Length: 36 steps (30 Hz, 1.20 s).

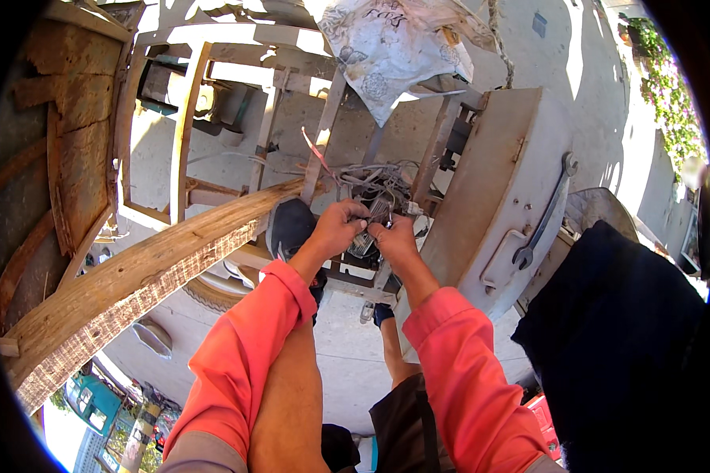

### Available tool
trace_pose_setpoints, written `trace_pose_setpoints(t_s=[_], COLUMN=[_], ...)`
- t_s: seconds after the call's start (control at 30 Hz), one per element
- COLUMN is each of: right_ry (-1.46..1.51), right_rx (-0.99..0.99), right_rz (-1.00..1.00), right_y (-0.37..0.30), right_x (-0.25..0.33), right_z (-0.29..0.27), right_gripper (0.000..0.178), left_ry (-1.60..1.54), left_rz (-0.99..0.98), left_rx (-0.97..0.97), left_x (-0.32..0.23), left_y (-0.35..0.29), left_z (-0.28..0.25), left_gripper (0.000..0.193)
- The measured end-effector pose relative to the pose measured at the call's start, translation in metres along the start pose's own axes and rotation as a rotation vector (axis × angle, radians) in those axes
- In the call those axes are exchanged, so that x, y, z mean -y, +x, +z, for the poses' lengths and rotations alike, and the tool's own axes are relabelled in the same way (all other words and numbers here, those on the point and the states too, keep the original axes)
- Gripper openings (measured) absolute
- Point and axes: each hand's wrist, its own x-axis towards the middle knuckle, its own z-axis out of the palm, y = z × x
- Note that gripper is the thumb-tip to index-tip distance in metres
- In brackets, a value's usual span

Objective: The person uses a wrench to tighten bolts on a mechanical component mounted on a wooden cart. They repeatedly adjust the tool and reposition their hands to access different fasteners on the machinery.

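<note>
In front of me my left hand (339,228) and my right hand (396,237) are close together, fingers pinched. What lies between the fingertips is too small to make out; thin dark strands show there. Just beyond them is a tangle of grey wires (375,177). Below the fingers, partly covered by them, sits a ribbed metal housing (363,246) like that of a motor, set inside a metal frame. A thin red strip (315,148) sticks up to the left of the wires.
Right of my hands stands a grey metal box (489,197) with a large wrench (546,209) on its side. A wooden beam (158,272) slants in from the left. Metal frames (183,134) and a white sack (394,55) lie beyond. Dark cloth (615,339) hangs at right.
</note>
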Motion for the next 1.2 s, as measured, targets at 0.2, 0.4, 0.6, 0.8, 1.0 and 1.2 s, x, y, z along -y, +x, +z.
trace_pose_setpoints(t_s=[0.2,0.4,0.6,0.8,1.0,1.2], right_ry=[-0.021,0.380,0.525,0.395,0.177,0.175], right_rx=[0.116,0.233,0.229,0.149,-0.084,-0.133], right_rz=[0.186,0.552,0.623,0.532,0.263,0.203], right_y=[-0.010,-0.024,-0.020,-0.017,-0.009,-0.006], right_x=[0.021,0.050,0.053,0.057,0.029,0.018], right_z=[-0.012,-0.021,-0.020,-0.019,-0.002,0.000], right_gripper=[0.010,0.016,0.014,0.018,0.020,0.013], left_ry=[0.041,-0.235,-0.025,-0.082,-0.171,-0.198], left_rz=[0.037,-0.014,0.179,0.202,0.132,-0.004], left_rx=[-0.051,-0.011,-0.032,-0.084,-0.060,-0.140], left_x=[-0.002,-0.006,-0.014,-0.017,-0.015,-0.006], left_y=[-0.002,-0.001,-0.002,-0.002,-0.003,0.002], left_z=[0.002,0.007,0.006,0.007,0.008,0.006], left_gripper=[0.018,0.022,0.021,0.015,0.016,0.007])
